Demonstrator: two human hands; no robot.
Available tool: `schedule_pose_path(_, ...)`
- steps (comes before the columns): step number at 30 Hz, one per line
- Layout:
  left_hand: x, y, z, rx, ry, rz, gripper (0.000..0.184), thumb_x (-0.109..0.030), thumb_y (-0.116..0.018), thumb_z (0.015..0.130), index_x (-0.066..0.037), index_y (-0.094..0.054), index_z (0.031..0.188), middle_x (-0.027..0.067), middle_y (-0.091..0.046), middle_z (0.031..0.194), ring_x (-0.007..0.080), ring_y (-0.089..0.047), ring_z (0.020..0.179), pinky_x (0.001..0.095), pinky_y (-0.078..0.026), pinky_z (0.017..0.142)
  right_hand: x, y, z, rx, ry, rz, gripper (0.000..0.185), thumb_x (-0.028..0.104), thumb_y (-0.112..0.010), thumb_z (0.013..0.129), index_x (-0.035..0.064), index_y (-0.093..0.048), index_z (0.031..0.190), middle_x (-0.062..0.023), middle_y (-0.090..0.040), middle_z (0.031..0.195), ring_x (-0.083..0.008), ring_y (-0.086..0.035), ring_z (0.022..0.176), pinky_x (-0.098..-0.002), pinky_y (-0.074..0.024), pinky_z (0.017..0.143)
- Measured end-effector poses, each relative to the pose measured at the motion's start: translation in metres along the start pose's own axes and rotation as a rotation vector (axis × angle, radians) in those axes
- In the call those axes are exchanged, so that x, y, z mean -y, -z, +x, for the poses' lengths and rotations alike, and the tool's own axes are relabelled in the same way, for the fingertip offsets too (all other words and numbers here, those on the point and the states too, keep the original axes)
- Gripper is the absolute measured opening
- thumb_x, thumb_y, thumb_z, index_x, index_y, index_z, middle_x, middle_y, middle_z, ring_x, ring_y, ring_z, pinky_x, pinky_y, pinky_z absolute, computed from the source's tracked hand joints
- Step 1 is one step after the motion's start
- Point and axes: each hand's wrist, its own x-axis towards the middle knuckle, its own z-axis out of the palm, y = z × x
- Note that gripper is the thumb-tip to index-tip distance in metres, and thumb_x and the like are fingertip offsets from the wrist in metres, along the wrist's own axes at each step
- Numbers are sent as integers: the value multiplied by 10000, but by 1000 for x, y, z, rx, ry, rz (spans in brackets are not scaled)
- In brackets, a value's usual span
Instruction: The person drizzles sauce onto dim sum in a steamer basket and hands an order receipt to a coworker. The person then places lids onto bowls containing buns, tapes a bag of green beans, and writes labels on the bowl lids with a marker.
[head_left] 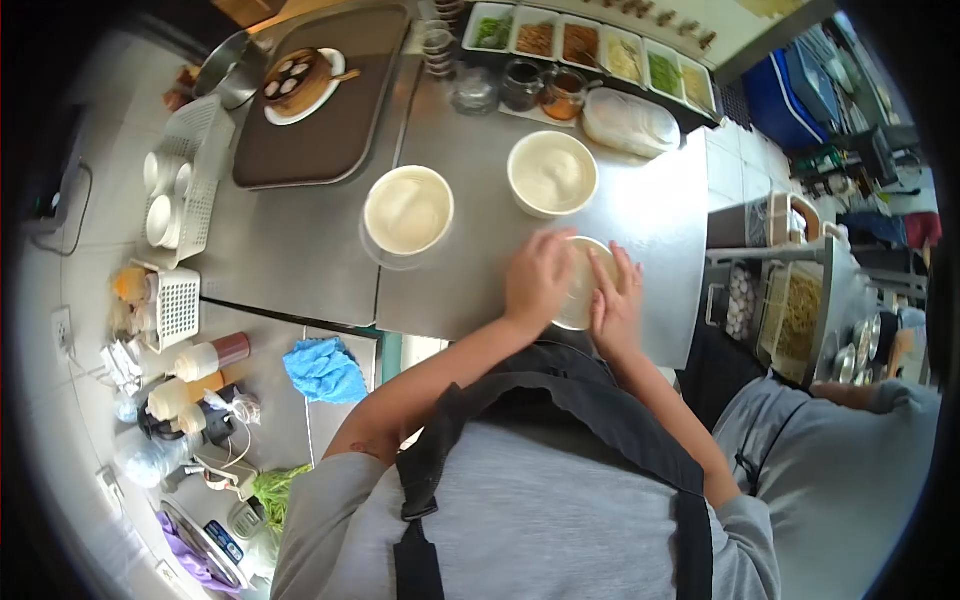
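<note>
Close to my body, a round pale bowl (575, 305) with what looks like a clear lid on it stands at the steel table's edge. My left hand (539, 282) lies over its left rim, fingers stretched and a little blurred. From the other side, my right hand (618, 300) rests on the top and right rim with its fingers spread. Just beyond my hands is a white bowl (553, 174) with pale contents. Another white bowl (409, 210) stands further left; a clear round lid (385, 258) shows under it.
A brown tray (330, 150) with a bamboo steamer (298, 84) is at the back left. Topping containers (580, 45), glass jars (523, 85) and a plastic box (630, 123) line the back. A blue cloth (325, 369) lies left. Another person (830, 470) is at my right.
</note>
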Motion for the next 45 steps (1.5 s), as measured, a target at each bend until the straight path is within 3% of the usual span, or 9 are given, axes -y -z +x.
schedule_pose_path(6,-37,92,-12,17,-437,178,338,-186,-586,875,-88,-589,1198,193,-450,1299,390,-417,1232,471,-351,1014,14,25,25,-73,6,86,495,138,-521,891,125,-430,1378,-195,-323,1443,-400,-304,1330,-514,-227,1095)
schedule_pose_path(11,51,171,3,-630,59,254,374,-224,-558,911,-72,-555,1252,181,-484,1269,330,-437,1209,427,-340,1008,101,10,93,159,239,413,553,166,-604,862,97,-411,1375,-211,-314,1447,-419,-334,1304,-459,-310,1067)
schedule_pose_path(15,125,174,44,-472,304,-140,425,-276,-599,910,-46,-554,1264,144,-628,1144,168,-590,1024,286,-458,862,120,-82,166,149,303,356,523,206,-571,885,73,-406,1364,-236,-324,1434,-451,-397,1234,-477,-384,1000)
schedule_pose_path(21,108,174,40,-474,331,-68,247,-239,-643,873,-29,-712,984,115,-718,866,108,-651,766,263,-506,710,136,-106,181,435,227,238,526,235,-524,895,38,-393,1365,-192,-373,1419,-431,-510,1111,-486,-456,908)
schedule_pose_path(28,100,183,31,-350,398,1,269,-277,-644,870,-47,-716,991,105,-716,860,115,-630,736,271,-493,695,134,-91,147,259,615,23,552,171,-466,913,12,-319,1421,-152,-316,1480,-358,-369,1312,-493,-262,1092)
schedule_pose_path(36,113,178,28,-219,438,-279,284,-282,-610,889,-57,-698,1039,152,-693,838,168,-634,736,287,-487,716,123,-95,134,242,580,77,538,176,-436,909,30,-336,1417,-147,-316,1475,-350,-334,1337,-531,-202,1112)
schedule_pose_path(39,104,172,21,-326,292,-25,283,-265,-593,899,-40,-688,1041,164,-690,846,240,-650,749,318,-495,737,123,-102,128,183,555,93,547,163,-429,889,38,-340,1413,-188,-350,1431,-365,-340,1323,-531,-203,1112)
schedule_pose_path(42,78,144,0,-725,372,70,250,-235,-545,911,-101,-670,1082,210,-662,926,350,-642,824,399,-498,741,124,-102,120,121,520,72,563,158,-436,863,39,-348,1406,-220,-386,1379,-390,-351,1300,-533,-227,1097)
schedule_pose_path(45,68,122,-11,-958,302,155,283,-189,-487,927,-120,-610,1173,233,-595,1128,358,-622,899,426,-488,751,125,-104,116,136,520,116,549,162,-434,866,33,-363,1395,-233,-384,1379,-415,-355,1285,-532,-261,1073)
